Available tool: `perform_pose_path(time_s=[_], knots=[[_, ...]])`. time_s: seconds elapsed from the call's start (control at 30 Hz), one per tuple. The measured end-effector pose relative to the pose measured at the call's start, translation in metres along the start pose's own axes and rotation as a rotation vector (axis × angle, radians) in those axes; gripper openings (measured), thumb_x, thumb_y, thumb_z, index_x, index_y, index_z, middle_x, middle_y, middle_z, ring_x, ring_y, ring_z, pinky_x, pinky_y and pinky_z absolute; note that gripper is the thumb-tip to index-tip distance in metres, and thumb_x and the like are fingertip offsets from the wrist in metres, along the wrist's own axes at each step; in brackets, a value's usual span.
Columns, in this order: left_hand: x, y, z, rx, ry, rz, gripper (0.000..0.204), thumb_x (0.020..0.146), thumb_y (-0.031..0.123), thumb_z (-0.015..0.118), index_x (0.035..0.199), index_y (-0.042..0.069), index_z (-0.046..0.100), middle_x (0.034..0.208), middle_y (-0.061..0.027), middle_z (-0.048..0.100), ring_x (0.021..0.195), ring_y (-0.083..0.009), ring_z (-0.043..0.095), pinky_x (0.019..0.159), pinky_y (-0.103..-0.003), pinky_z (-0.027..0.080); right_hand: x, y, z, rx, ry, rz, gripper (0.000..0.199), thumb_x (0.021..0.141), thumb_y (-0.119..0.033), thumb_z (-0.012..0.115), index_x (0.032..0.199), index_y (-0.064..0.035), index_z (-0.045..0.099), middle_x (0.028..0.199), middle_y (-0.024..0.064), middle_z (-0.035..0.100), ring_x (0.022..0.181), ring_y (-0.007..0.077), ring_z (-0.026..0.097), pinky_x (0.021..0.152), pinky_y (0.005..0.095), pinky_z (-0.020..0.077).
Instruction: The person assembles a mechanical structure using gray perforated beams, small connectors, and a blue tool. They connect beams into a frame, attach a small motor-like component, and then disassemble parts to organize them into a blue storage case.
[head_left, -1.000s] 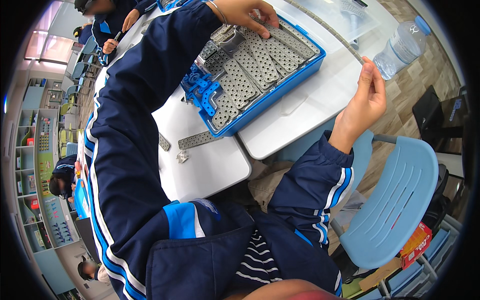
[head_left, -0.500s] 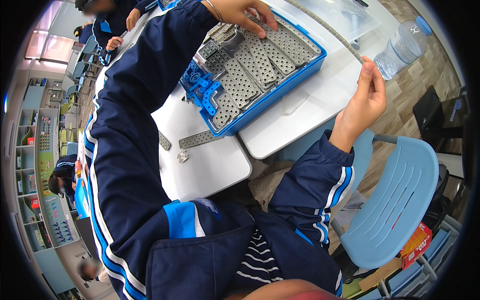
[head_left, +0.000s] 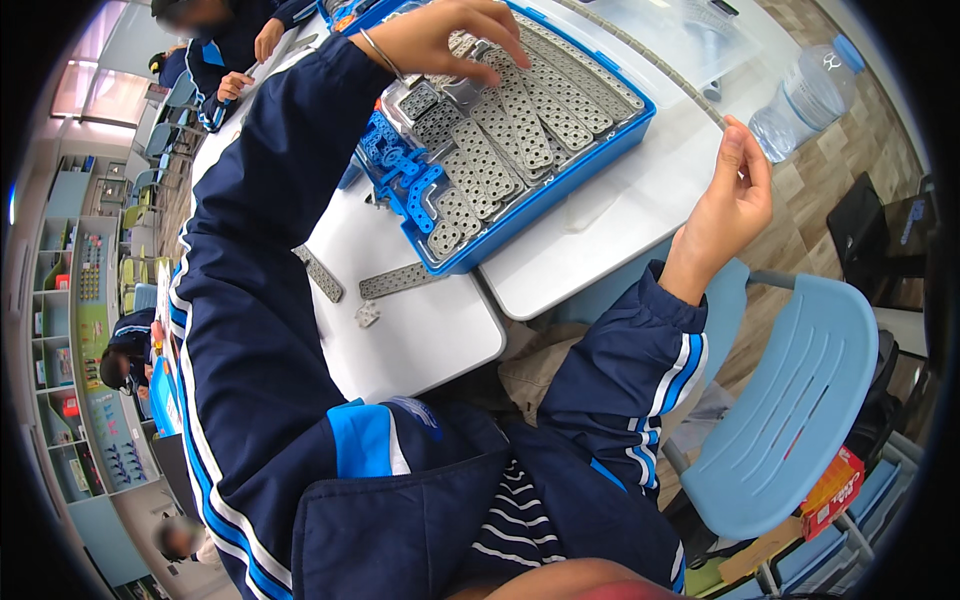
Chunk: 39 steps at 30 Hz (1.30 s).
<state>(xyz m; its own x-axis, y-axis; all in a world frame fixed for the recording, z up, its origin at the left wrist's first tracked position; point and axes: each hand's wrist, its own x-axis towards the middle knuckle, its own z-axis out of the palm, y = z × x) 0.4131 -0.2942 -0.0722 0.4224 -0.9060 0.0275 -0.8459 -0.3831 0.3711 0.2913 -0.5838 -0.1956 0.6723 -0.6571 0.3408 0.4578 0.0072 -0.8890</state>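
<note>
My left hand (head_left: pixel 445 40) is over the blue tray (head_left: pixel 545 208), fingers bent and apart, with nothing visible between them. Below its fingertips lie grey perforated plates (head_left: pixel 520 120), fanned out in several lengths. Blue angled connector pieces (head_left: pixel 420 190) fill the tray's left corner, beside small dark grey parts (head_left: pixel 437 120). Off to the right, my right hand (head_left: pixel 725 205) pinches the near end of a long thin grey beam (head_left: pixel 660 65). That beam slants up and left past the tray's far side; its far end is out of the picture.
Two loose grey strips (head_left: pixel 395 280) and a small light grey connector (head_left: pixel 367 315) lie on the white table (head_left: pixel 420 345). A clear water bottle (head_left: pixel 805 95) stands at the right. A light blue chair (head_left: pixel 780 400) is at my right. Another person's hands (head_left: pixel 235 85) are at the far left.
My left hand has drawn back to the left over the tray, uncovering more of the plates. My right hand keeps its pinch on the long beam.
</note>
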Motion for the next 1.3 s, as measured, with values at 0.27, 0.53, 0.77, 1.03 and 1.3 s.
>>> perform_pose_path(time_s=[0.27,0.53,0.77,1.03,1.3], knots=[[-0.006,0.011,0.011,-0.007,0.013,-0.037,0.038,0.077,0.016,0.087,0.115,0.015,0.079,0.111,-0.0068,0.066,0.107,-0.0267,0.059,0.097,-0.040,0.048,-0.001,0.000,0.000,-0.051,0.000,-0.001,0.026,0.100,-0.025,0.072,0.106,-0.0001,0.077,0.098,0.0010,0.065,0.087,0.0093,0.055,0.079,0.0262,0.0474],[0.000,0.010,0.013,0.047,-0.002,0.110,0.032,0.083,0.018,0.085,0.112,0.007,0.077,0.112,-0.0083,0.069,0.109,-0.0273,0.061,0.098,-0.040,0.048,-0.001,0.001,0.000,-0.045,-0.010,0.001,0.025,0.100,-0.024,0.072,0.106,0.0003,0.077,0.101,0.0024,0.066,0.090,0.0106,0.058,0.081,0.0268,0.0487],[0.003,0.016,0.012,0.012,0.088,0.088,0.031,0.091,0.021,0.080,0.116,0.004,0.071,0.111,-0.0109,0.069,0.108,-0.0298,0.063,0.095,-0.040,0.051,0.000,0.000,-0.001,-0.028,0.009,0.031,0.025,0.101,-0.023,0.070,0.106,0.0013,0.076,0.106,0.0042,0.068,0.093,0.0114,0.060,0.082,0.0272,0.0492],[0.005,0.004,0.003,0.219,0.113,0.101,0.032,0.092,0.024,0.078,0.117,0.005,0.072,0.112,-0.0122,0.069,0.107,-0.0317,0.065,0.096,-0.041,0.051,-0.002,-0.002,-0.001,-0.055,-0.005,0.039,0.029,0.102,-0.027,0.070,0.106,0.0013,0.075,0.106,0.0048,0.067,0.094,0.0123,0.061,0.084,0.0284,0.0493],[0.000,-0.006,0.015,0.168,0.068,0.014,0.034,0.088,0.027,0.082,0.113,0.006,0.075,0.111,-0.0108,0.068,0.109,-0.0304,0.064,0.095,-0.040,0.051,-0.001,0.000,-0.002,-0.009,0.009,0.043,0.028,0.101,-0.025,0.071,0.107,0.0019,0.075,0.105,0.0043,0.067,0.094,0.0121,0.061,0.084,0.0275,0.0493]])
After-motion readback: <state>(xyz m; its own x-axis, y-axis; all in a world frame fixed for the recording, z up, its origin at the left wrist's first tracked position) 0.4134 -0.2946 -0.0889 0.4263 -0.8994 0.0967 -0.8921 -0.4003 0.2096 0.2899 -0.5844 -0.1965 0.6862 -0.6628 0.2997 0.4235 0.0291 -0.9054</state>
